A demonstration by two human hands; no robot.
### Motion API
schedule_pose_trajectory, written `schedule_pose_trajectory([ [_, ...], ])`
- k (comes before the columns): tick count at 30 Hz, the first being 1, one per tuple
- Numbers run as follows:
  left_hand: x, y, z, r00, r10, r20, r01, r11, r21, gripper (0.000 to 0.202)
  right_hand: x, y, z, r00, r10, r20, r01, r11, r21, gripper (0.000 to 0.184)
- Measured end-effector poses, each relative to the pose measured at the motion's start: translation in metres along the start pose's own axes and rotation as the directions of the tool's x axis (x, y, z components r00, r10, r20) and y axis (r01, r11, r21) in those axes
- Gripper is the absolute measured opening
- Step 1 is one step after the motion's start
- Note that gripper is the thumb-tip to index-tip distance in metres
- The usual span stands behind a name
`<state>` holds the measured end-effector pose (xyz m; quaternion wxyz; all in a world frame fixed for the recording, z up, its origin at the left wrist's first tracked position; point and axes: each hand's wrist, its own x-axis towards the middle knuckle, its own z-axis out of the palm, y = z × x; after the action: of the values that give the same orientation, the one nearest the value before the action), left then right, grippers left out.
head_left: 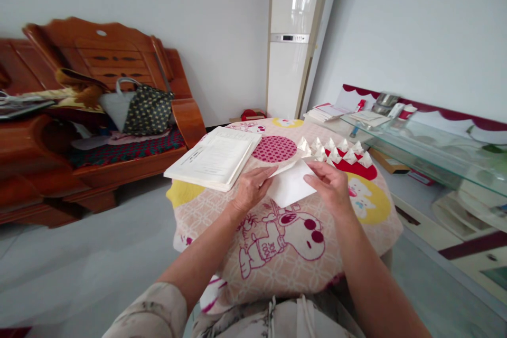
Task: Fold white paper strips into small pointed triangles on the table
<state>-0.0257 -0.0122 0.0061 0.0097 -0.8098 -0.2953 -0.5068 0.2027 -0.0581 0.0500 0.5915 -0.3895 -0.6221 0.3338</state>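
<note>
Between my hands, above the table, is a white sheet of paper [292, 184], with a part at its far edge folded or lifted. My left hand [253, 186] pinches the paper's left edge, thumb and fingers together. At the right edge, my right hand [329, 184] grips the same sheet between thumb and fingers. Just left of my left hand lies a stack of printed paper [214, 158]. Several small pointed folded-paper pieces [333, 154] stand in rows beyond my right hand.
A patterned cloth [285, 274] covers the round table. On the right runs a glass-topped cabinet [428, 142] with papers and cups. A wooden sofa [119, 58] holding bags stands at left, and a tall white air conditioner [288, 74] fills the corner.
</note>
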Motion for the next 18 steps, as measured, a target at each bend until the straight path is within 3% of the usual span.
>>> schedule_pose_trajectory([
  [3, 0.003, 0.005, -0.002, 1.000, 0.020, 0.002, -0.020, 0.999, 0.042, 0.034, 0.006, -0.025, -0.006, 0.992, -0.069, 0.101, 0.091, 0.969, -0.230, 0.027],
  [6, 0.003, 0.013, 0.001, 0.999, -0.024, 0.022, 0.023, 0.998, 0.056, 0.034, 0.011, -0.046, -0.002, 0.981, -0.127, 0.144, 0.185, 0.820, -0.541, 0.018],
  [8, 0.002, 0.019, 0.001, 0.995, -0.097, 0.028, 0.096, 0.995, 0.041, 0.033, 0.013, -0.055, 0.007, 0.971, -0.146, 0.191, 0.235, 0.747, -0.622, 0.016],
  [10, 0.003, 0.026, -0.002, 0.983, -0.165, 0.085, 0.168, 0.986, -0.024, 0.034, 0.015, -0.059, 0.015, 0.960, -0.177, 0.217, 0.277, 0.722, -0.634, 0.018],
  [13, 0.011, 0.036, -0.017, 0.943, -0.200, 0.266, 0.270, 0.927, -0.261, 0.044, 0.018, -0.062, 0.021, 0.952, -0.211, 0.224, 0.305, 0.739, -0.600, 0.023],
  [16, 0.028, 0.044, -0.035, 0.922, -0.261, 0.287, 0.379, 0.761, -0.526, 0.056, 0.021, -0.066, 0.017, 0.948, -0.126, 0.292, 0.248, 0.866, -0.435, 0.029],
  [18, 0.040, 0.047, -0.044, 0.929, -0.228, 0.293, 0.370, 0.635, -0.678, 0.064, 0.022, -0.069, 0.013, 0.931, -0.021, 0.363, 0.125, 0.956, -0.265, 0.034],
])
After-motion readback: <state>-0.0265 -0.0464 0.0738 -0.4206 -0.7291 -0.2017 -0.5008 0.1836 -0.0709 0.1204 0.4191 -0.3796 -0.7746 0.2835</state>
